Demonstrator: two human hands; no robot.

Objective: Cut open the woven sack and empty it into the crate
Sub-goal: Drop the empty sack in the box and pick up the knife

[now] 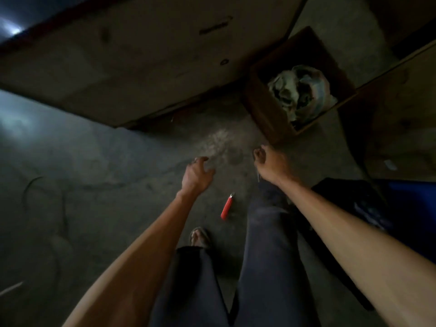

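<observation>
A brown open-topped crate [262, 109] stands on the floor at the upper right. Crumpled pale woven sack material [299, 90] lies inside it. My left hand [198, 172] hovers over the floor left of the crate, fingers loosely curled and holding nothing. My right hand [269, 161] is just below the crate's near corner, its fingers curled in; I see nothing in it. A faint puff of dust [219, 142] hangs between and beyond the hands. A small red tool with a metal tip [227, 206] lies on the floor between my hands and feet.
A large flat board [141, 62] leans or lies across the top of the view. Another wooden panel [401, 109] stands to the right. A dark bag and something blue [408, 192] sit at the right. My legs and a sandalled foot [200, 237] are below. The scene is dim.
</observation>
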